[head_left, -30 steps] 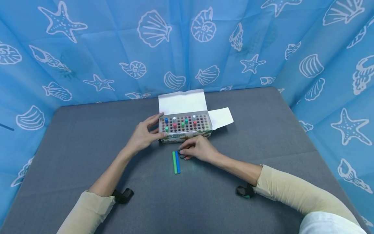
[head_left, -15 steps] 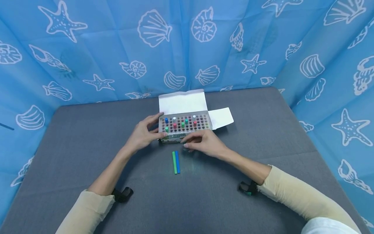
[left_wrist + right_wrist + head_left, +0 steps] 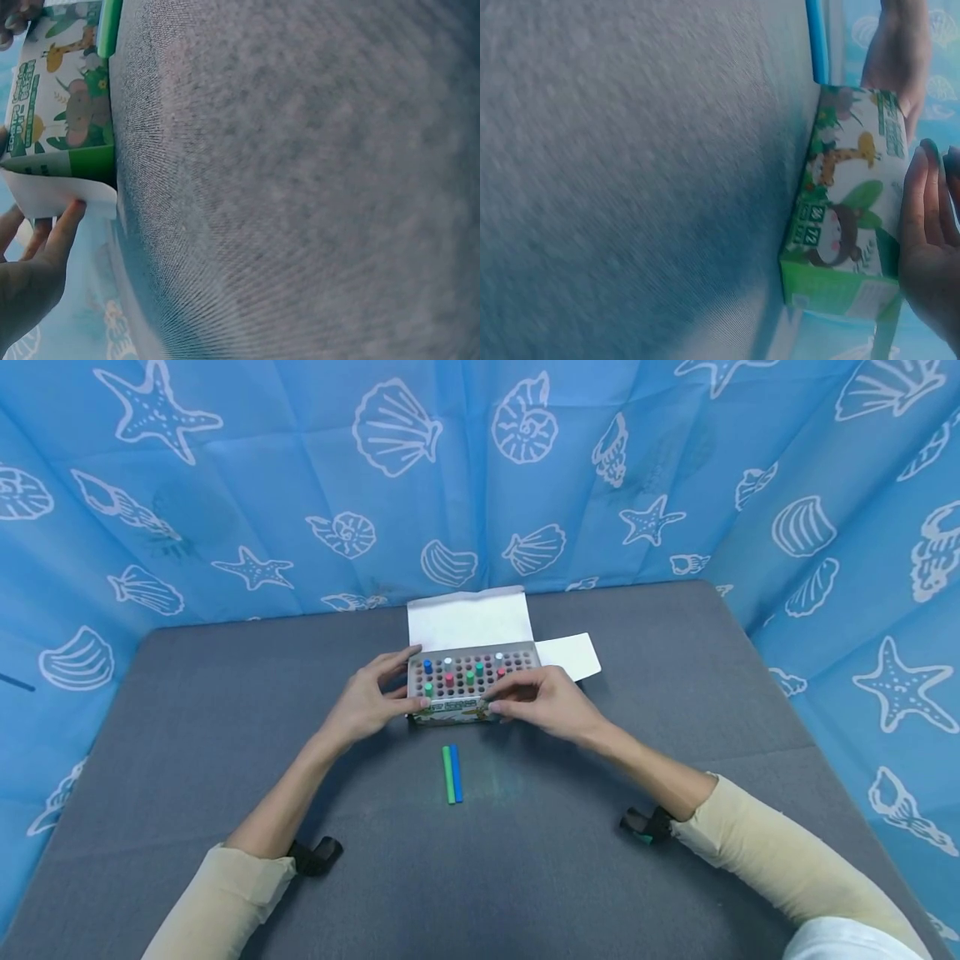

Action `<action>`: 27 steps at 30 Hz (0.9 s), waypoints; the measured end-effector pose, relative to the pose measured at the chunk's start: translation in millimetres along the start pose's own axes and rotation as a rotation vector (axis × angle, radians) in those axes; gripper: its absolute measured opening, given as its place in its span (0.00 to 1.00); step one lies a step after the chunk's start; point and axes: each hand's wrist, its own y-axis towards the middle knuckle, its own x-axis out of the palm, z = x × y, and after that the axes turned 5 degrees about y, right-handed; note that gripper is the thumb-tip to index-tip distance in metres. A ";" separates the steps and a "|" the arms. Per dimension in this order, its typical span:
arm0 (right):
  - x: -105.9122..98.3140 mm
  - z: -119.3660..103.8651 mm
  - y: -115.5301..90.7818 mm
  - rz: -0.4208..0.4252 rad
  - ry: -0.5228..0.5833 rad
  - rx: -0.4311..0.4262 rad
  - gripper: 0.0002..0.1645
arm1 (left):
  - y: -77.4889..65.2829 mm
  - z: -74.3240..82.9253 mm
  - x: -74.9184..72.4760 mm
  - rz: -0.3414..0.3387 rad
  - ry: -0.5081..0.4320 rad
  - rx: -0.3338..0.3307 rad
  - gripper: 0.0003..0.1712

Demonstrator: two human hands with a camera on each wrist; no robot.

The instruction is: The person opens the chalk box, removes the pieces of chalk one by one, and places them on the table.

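At the back of the table stands an open cardboard box, printed with cartoon animals, its top a grid of holes. Several coloured sticks with blue, white, red and green ends poke up from it. My left hand grips the box's left end, thumb at the front and fingers behind. My right hand is over the front right edge, fingertips close to the holes; in the right wrist view its fingers are extended beside the box, with nothing visible in them. A green stick and a blue stick lie side by side before the box.
The white lid stands raised behind the box, and a white side flap sticks out to the right. A grey cloth covers the table. A blue shell-patterned curtain hangs around the back and sides.
My right hand has moved from beside the blue stick up and right to the box's front right edge. The left hand stays on the box, and both loose sticks lie where they were.
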 end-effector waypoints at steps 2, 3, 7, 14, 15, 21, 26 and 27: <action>-3.3 -2.5 0.4 0.014 -0.021 -0.011 0.09 | -0.4 0.0 0.0 0.000 -0.003 0.002 0.46; -4.8 -3.5 0.8 0.021 -0.028 -0.017 0.10 | -0.5 0.0 0.0 0.000 -0.005 0.004 0.46; -11.0 -4.8 2.7 0.040 -0.042 -0.030 0.10 | -0.8 -0.3 -0.2 0.000 -0.013 0.009 0.46; -19.4 -6.8 4.8 0.069 -0.038 -0.046 0.12 | 0.2 -2.4 -0.4 -0.009 -0.020 0.019 0.46; -20.6 -6.5 5.3 0.074 -0.039 -0.052 0.12 | 0.4 -2.8 -0.4 -0.011 -0.021 0.019 0.47; -27.4 -2.3 9.1 0.113 -0.064 -0.047 0.11 | 0.8 -3.7 -1.4 -0.021 -0.029 0.019 0.46; -30.0 -0.9 10.5 0.127 -0.071 -0.017 0.11 | 0.7 -2.6 -1.6 -0.018 -0.028 0.011 0.47; -30.3 -0.5 10.7 0.131 -0.075 -0.010 0.12 | 0.6 -2.1 -1.4 -0.018 -0.027 0.007 0.47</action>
